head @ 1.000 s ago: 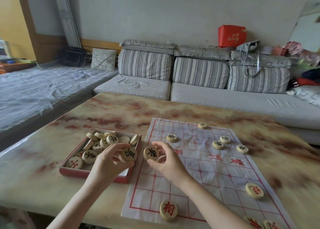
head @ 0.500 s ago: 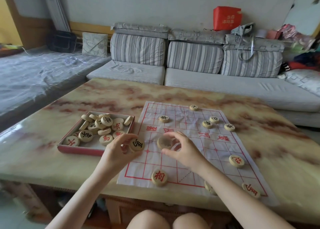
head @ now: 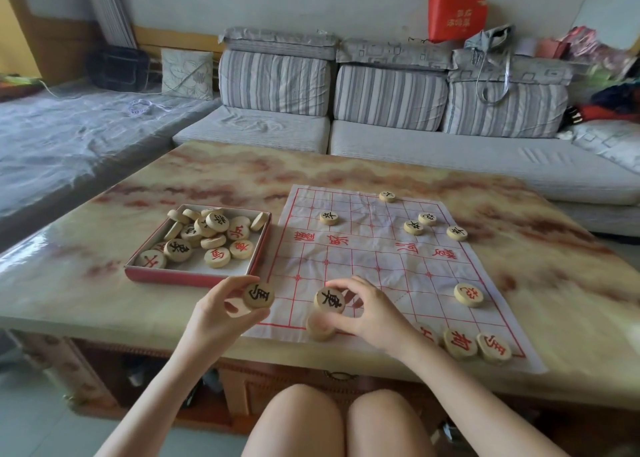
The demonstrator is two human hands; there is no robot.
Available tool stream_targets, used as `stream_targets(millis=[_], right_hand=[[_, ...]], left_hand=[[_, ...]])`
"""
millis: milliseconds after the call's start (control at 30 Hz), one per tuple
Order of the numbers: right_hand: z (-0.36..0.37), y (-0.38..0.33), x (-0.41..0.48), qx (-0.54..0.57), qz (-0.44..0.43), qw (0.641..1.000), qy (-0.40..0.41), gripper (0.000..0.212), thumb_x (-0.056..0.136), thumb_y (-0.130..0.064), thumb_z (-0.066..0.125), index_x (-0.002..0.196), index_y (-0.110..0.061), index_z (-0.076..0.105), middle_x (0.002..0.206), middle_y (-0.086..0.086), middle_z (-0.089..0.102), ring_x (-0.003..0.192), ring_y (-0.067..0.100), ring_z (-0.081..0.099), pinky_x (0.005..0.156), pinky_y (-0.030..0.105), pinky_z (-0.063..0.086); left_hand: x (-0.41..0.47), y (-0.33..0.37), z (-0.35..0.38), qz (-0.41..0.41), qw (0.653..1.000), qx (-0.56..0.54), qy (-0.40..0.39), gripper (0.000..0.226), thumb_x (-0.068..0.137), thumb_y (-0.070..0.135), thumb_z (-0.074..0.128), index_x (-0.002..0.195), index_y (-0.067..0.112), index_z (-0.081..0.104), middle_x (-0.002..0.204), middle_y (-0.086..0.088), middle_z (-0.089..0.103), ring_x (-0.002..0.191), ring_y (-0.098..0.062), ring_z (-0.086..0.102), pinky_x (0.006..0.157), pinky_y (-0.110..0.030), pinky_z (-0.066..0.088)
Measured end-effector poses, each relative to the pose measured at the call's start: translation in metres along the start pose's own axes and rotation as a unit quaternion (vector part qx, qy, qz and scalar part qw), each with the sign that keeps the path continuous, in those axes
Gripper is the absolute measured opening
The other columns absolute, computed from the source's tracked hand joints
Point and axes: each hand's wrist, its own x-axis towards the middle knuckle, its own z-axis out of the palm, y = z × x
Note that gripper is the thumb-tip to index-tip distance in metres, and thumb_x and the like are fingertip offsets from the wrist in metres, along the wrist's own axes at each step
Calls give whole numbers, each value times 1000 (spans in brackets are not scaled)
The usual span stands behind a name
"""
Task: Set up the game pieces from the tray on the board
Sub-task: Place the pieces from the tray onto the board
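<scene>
A striped grey sofa (head: 415,152) runs along the far wall behind a broad marble-patterned table (head: 207,179), and the person's bare knees (head: 301,422) show below the table's near edge. On the right half of the tabletop lies the board (head: 381,266), a creased white sheet printed with a red grid. Just beside its left edge sits the red-walled tray (head: 194,278), which holds a loose heap of round wooden pieces (head: 211,231), some face up, some leaning on one another. The left hand (head: 214,314) hovers in front of the tray's near right corner, thumb and fingers curled round a black-marked disc (head: 258,296) whose face is turned up toward the camera. The right hand (head: 374,314) is over the board's near rows and pinches a second black-marked disc (head: 329,300) between thumb and fingertips, tilted, with its face showing. Just below that disc a blurred piece (head: 320,327) lies on the board's near border line. Two red-marked pieces (head: 460,344) lie side by side at the near right corner, with another partly hidden behind the right wrist. A single red-marked piece (head: 468,295) lies further up the right side. Five black-marked pieces (head: 413,227) are spread across the far rows: one at the far edge, one to the left, three towards the right.
</scene>
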Motion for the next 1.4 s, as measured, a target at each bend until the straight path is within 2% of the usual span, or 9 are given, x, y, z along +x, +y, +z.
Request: stream_targets(millis=[233, 400, 733, 900, 967, 1100, 1167, 1267, 1400], right_hand=[[-13, 7, -2, 7, 21, 999, 25, 46, 80, -27, 70, 122, -29, 52, 112, -11, 56, 100, 0, 51, 77, 1, 36], [-26, 15, 2, 19, 31, 999, 39, 45, 80, -26, 70, 120, -29, 50, 109, -14, 55, 96, -5, 49, 78, 3, 38], [-78, 56, 29, -12, 66, 996, 61, 41, 80, -28, 70, 118, -28, 54, 108, -12, 57, 92, -6, 50, 80, 9, 41], [-125, 91, 66, 9, 103, 989, 103, 40, 79, -22, 71, 117, -22, 57, 108, -8, 60, 93, 2, 55, 69, -2, 38], [-144, 112, 84, 2, 113, 985, 128, 40, 77, -20, 73, 115, -20, 59, 104, -8, 61, 92, 6, 57, 72, 2, 39], [-186, 162, 125, 10, 138, 975, 173, 45, 76, -11, 73, 118, -8, 59, 106, 2, 62, 82, 4, 55, 77, 11, 42], [-206, 192, 147, -12, 168, 965, 199, 47, 74, -14, 75, 118, -9, 59, 111, 7, 64, 88, 12, 56, 86, 23, 44], [-226, 233, 175, -25, 203, 952, 226, 54, 72, -19, 77, 120, -7, 57, 120, 13, 62, 97, 17, 55, 98, 38, 46], [-239, 263, 205, -66, 224, 945, 229, 53, 76, -24, 74, 122, -5, 54, 121, 13, 60, 109, 25, 57, 96, 35, 43]], left_hand=[[10, 11, 11, 19, 1000, -8, -13, 48, 65, 20, 79, 108, 29, 59, 97, 11, 66, 88, -1, 59, 73, -20, 50], [25, 27, 28, 15, 1000, -16, -19, 46, 65, 18, 80, 106, 28, 60, 92, 12, 66, 80, 0, 58, 67, -12, 46], [92, 66, 86, 31, 997, -10, -76, 44, 68, 17, 77, 106, 28, 58, 93, 18, 61, 84, -1, 57, 70, -16, 47], [151, 92, 134, 42, 994, -8, -99, 42, 69, 20, 76, 106, 24, 59, 94, 12, 61, 83, 0, 55, 68, -11, 41], [177, 100, 157, 49, 993, -4, -110, 44, 68, 23, 77, 109, 22, 60, 97, 8, 63, 87, -3, 55, 72, -12, 43], [231, 109, 205, 42, 990, -5, -134, 44, 70, 25, 76, 111, 19, 60, 100, 4, 64, 91, -7, 58, 68, -10, 40], [259, 112, 229, 36, 990, -3, -133, 43, 69, 23, 76, 110, 16, 62, 103, -1, 67, 94, -13, 60, 75, -18, 41], [298, 119, 264, 41, 992, 17, -118, 40, 70, 22, 74, 108, 12, 64, 103, -5, 67, 94, -17, 58, 76, -21, 40], [335, 132, 312, 62, 989, 58, -118, 40, 69, 28, 69, 105, 12, 65, 101, -7, 67, 100, -23, 59, 81, -27, 48]])
